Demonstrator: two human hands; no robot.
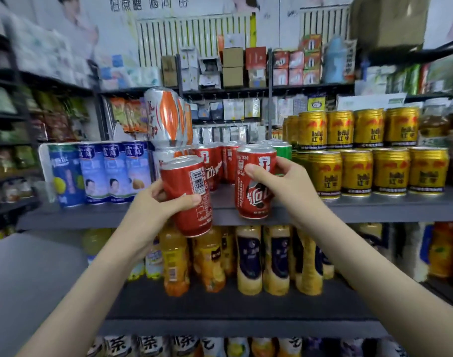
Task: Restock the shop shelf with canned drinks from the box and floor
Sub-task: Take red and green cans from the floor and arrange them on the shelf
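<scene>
Red aluminium fills both fists at a shop shelf. The left hand (157, 202) wraps thumb and fingers round the lower half of the left can (186, 191), which is held in the air in front of the shelf lip, its long axis tipped with the top leaning left and the barcode facing the camera. The right hand (284, 181) clamps the right can (253, 184) from its right side, thumb across the label. This can stands upright with its base at, and seemingly on, the front edge of the grey shelf (375, 207). The two cans are near each other but apart, with bare board between them. The right can looks closer to being placed and probably needs only a short push straight back, while the left can would first have to be righted and lifted over the lip. Directly behind, a block of red cans (216, 161) occupies the rear of the shelf, leaving a strip of open board in front. A green can (284, 150) stands just right of that block, behind the right hand, and stacked gold cans (357, 171) fill the shelf farther right. Blue cans (112, 171) line the left, with orange cans (166, 117) piled two high beside the red block, close to the left can's likely path. Bottles (248, 258) crowd the shelf below.
</scene>
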